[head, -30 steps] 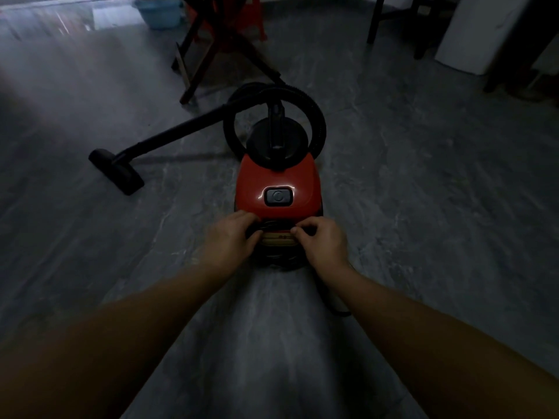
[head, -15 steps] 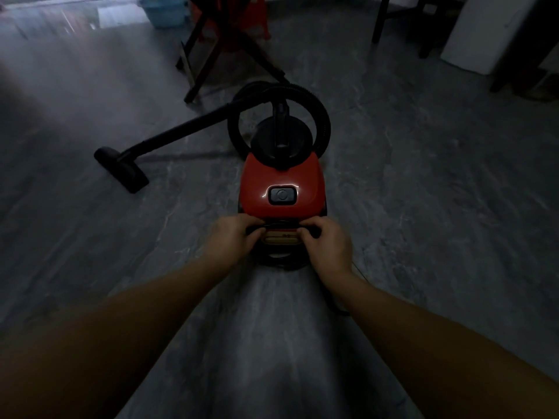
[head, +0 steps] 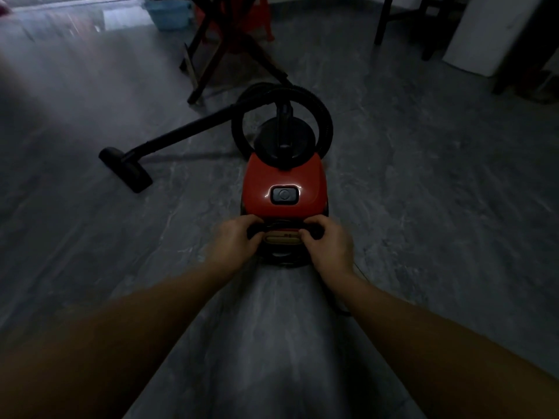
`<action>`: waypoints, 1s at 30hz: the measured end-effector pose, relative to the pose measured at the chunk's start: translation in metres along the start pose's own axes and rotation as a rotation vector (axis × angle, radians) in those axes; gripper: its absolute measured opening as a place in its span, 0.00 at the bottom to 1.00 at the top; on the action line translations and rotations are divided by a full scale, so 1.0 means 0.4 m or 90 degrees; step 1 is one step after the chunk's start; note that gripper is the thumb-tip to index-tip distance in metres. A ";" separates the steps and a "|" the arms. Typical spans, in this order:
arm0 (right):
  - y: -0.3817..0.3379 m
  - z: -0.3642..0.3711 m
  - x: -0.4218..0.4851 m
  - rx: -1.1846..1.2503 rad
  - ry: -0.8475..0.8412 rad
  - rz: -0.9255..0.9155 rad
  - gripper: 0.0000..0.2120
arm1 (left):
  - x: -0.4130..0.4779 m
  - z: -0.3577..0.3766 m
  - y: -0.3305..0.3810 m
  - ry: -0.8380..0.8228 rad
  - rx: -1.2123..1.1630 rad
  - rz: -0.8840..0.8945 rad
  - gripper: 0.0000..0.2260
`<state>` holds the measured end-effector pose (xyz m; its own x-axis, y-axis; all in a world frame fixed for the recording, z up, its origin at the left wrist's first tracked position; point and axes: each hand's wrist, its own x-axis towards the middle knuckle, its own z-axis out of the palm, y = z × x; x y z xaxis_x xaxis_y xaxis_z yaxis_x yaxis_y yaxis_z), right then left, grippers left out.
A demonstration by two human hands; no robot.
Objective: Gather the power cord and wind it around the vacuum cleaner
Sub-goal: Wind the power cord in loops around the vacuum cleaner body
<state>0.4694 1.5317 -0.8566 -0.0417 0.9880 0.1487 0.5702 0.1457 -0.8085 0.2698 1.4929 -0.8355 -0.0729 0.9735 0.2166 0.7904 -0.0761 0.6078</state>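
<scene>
A red vacuum cleaner with a black top stands on the grey floor in front of me. Its black hose loops behind it, and the wand runs left to the floor head. Both hands are at the vacuum's rear end. My left hand and my right hand each curl their fingers round a black stretch of power cord lying across the rear. A short dark piece of cord shows on the floor by my right forearm.
Dark wooden crossed legs stand just behind the hose. A blue basin and a red stool are at the back. Dark furniture legs and a white appliance are at the back right.
My hands have stayed at the vacuum's rear and spread slightly apart along the black cord. The vacuum has not moved; my view shifted a little.
</scene>
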 end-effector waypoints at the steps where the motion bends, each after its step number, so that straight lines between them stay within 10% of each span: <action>1: 0.001 0.001 0.001 -0.005 -0.002 -0.004 0.10 | 0.000 0.003 0.000 0.009 0.001 -0.016 0.11; 30: -0.013 0.004 0.025 -0.013 -0.037 0.021 0.06 | 0.017 -0.005 -0.016 0.015 0.087 0.085 0.12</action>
<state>0.4647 1.5408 -0.8518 -0.0701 0.9936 0.0888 0.5882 0.1130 -0.8008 0.2630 1.4995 -0.8364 0.0260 0.9512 0.3073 0.8691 -0.1735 0.4633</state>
